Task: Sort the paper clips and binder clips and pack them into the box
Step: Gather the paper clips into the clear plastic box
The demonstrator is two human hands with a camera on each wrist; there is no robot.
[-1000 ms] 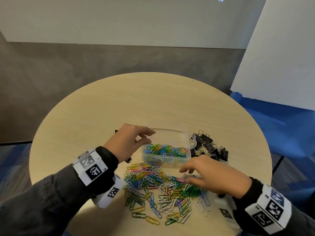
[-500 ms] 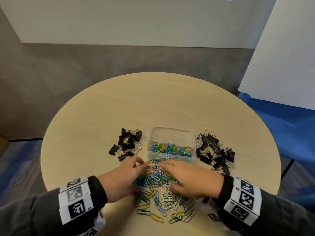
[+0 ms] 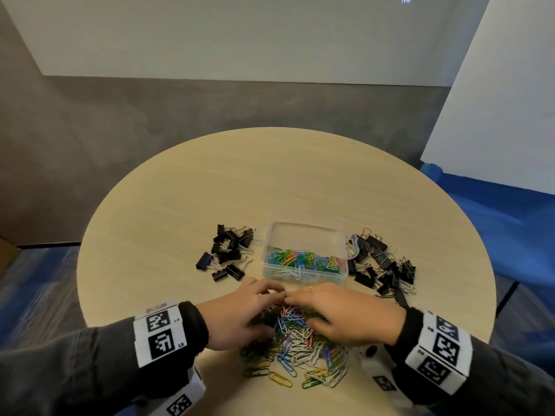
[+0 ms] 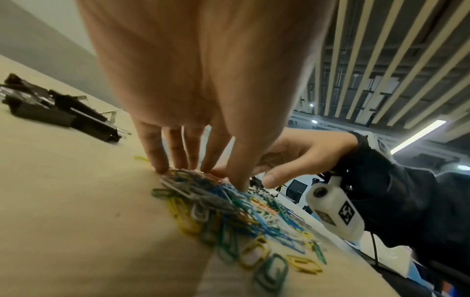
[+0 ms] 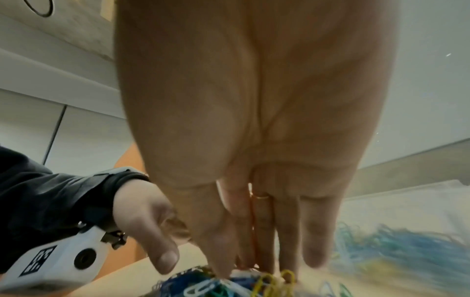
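A heap of coloured paper clips (image 3: 295, 346) lies on the table's near edge. My left hand (image 3: 240, 316) comes at it from the left. In the left wrist view its fingers (image 4: 157, 158) and thumb close round a clump at the heap's far end (image 4: 193, 180). My right hand (image 3: 348, 313) covers the heap's right side, fingers (image 5: 284, 241) straight and pointing down onto the clips (image 5: 254, 285), thumb spread apart. The fingertips of both hands meet over the heap. Just beyond stands the clear plastic box (image 3: 303, 232), holding paper clips (image 3: 303, 261).
Black binder clips lie in two groups, one left of the box (image 3: 229, 253) and one right of it (image 3: 383, 268). The round wooden table (image 3: 270, 181) is bare at the back. A white panel (image 3: 495, 100) stands beyond at the right.
My left hand left the box and came down onto the heap. My right hand slid left, so the two hands now meet over the heap. The head view shifted.
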